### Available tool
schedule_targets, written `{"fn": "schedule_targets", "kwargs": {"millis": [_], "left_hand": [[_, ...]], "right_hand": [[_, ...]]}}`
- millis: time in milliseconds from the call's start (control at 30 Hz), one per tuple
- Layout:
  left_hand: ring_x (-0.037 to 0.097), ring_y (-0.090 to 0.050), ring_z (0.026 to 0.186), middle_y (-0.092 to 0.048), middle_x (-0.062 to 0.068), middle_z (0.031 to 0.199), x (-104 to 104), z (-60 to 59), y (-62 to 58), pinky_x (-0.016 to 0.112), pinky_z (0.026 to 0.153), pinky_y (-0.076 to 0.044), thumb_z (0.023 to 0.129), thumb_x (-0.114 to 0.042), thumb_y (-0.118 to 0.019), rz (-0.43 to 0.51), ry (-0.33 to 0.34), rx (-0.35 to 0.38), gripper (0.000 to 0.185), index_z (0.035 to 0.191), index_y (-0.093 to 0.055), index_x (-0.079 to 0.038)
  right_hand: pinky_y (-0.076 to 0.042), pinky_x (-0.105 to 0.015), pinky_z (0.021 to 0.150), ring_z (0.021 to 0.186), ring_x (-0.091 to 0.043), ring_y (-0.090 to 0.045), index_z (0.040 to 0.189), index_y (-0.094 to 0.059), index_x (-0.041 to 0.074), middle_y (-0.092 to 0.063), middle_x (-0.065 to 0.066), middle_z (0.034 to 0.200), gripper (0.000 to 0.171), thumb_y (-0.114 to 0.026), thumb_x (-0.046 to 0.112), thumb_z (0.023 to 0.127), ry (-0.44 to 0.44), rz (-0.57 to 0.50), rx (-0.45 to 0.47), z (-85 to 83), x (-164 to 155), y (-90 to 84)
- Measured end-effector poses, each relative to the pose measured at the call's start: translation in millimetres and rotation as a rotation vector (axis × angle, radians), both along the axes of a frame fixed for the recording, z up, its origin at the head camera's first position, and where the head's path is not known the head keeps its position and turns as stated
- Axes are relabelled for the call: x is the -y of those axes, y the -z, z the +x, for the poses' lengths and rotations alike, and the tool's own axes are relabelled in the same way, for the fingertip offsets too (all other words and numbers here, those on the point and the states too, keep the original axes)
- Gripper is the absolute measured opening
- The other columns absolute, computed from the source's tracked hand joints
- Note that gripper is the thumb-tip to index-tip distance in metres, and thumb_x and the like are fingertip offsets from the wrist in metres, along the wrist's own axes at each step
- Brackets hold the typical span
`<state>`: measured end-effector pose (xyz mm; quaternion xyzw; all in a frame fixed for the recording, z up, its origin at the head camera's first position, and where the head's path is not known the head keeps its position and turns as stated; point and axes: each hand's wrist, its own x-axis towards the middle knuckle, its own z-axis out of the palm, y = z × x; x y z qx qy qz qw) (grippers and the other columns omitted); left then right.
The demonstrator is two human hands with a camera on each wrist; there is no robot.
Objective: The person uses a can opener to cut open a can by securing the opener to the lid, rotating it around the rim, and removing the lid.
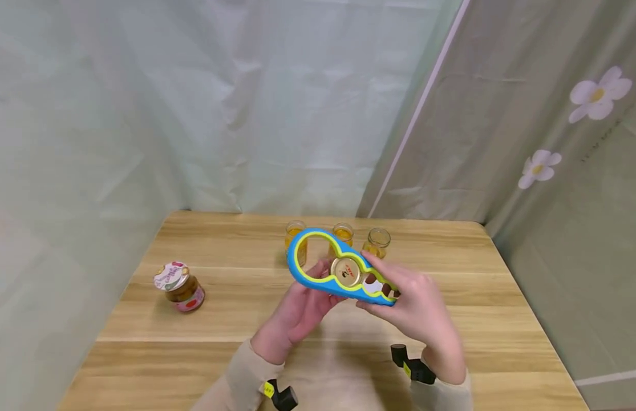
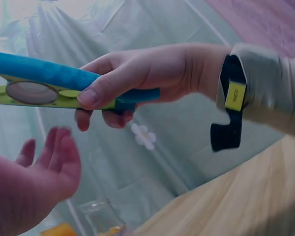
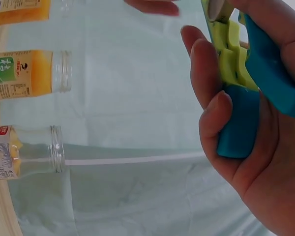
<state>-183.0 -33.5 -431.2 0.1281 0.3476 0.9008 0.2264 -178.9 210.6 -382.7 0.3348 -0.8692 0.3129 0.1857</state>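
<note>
Both hands meet above the wooden table [image 1: 143, 319] — the right hand [image 1: 417, 308] clamps the narrow end of the blue jar opener [image 1: 318, 265], keeping it level, while the left hand [image 1: 299, 311] spreads relaxed, fingers under the gold lid [image 1: 345, 272] lodged in it, three open jars [image 1: 343, 234] behind.

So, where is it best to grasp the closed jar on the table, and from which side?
Grip the closed jar around its brown glass body, just under the lid, coming from the near side. It leans left with bare table around it, so the hands meet nothing; the lid alone seems too shallow to hold.
</note>
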Motion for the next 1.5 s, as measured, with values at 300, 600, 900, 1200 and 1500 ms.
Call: {"fn": "schedule_targets", "kwargs": {"millis": [300, 600, 900, 1200, 1500], "left_hand": [[0.02, -0.066, 0.124, -0.067, 0.005, 0.139, 4.3, 4.1, 1.1, 0.034, 0.107, -0.052, 0.106, -0.051, -0.063, 0.172, 0.225, 0.04, 0.054, 0.144, -0.056, -0.013], [0.02, -0.064, 0.129, -0.068, 0.005, 0.139, 3.7, 6.7, 7.9, 0.036, 0.112, -0.048, 0.106, -0.047, -0.066, 0.219, 0.3, 0.008, 0.053, 0.146, -0.057, -0.013], [0.016, -0.068, 0.119, -0.072, 0.003, 0.13, 2.5, 2.3, 6.9, 0.033, 0.106, -0.051, 0.108, -0.043, -0.062, 0.193, 0.293, -0.056, 0.044, 0.139, -0.064, -0.012], [0.017, -0.068, 0.118, -0.072, 0.003, 0.13, 3.3, -1.5, 6.7, 0.034, 0.107, -0.051, 0.103, -0.044, -0.07, 0.164, 0.26, 0.013, 0.048, 0.139, -0.063, -0.013], [0.021, -0.066, 0.122, -0.073, 0.005, 0.128, 18.9, -10.1, 15.4, 0.039, 0.112, -0.047, 0.114, -0.018, -0.044, -0.048, 0.098, -0.068, 0.033, 0.135, -0.067, -0.009]], "right_hand": [[-0.051, -0.02, 0.06, 0.072, 0.0, -0.062, 0.154, -0.061, 0.023, -0.075, 0.012, 0.103, 0.087, -0.099, 0.036, 0.076, -0.071, 0.05, -0.02, -1.1, 4.7, 2.1], [-0.046, -0.015, 0.06, 0.071, 0.0, -0.06, 0.153, -0.062, 0.023, -0.067, 0.017, 0.091, 0.086, -0.099, 0.036, 0.077, -0.1, 0.058, 0.001, 1.6, 2.2, 5.4], [-0.045, -0.017, 0.058, 0.069, 0.0, -0.058, 0.152, -0.063, 0.024, -0.068, 0.015, 0.089, 0.087, -0.1, 0.036, 0.074, -0.078, 0.08, -0.004, 1.0, -1.6, 1.9], [-0.041, -0.016, 0.055, 0.071, 0.0, -0.059, 0.152, -0.062, 0.024, -0.063, 0.019, 0.087, 0.089, -0.101, 0.034, 0.073, -0.072, 0.071, -0.021, -1.5, -1.8, 0.5], [-0.043, -0.017, 0.058, 0.073, -0.002, -0.059, 0.154, -0.061, 0.022, -0.066, 0.016, 0.091, 0.091, -0.101, 0.033, 0.073, -0.051, 0.007, -0.005, 0.9, -3.6, -0.6]]}}
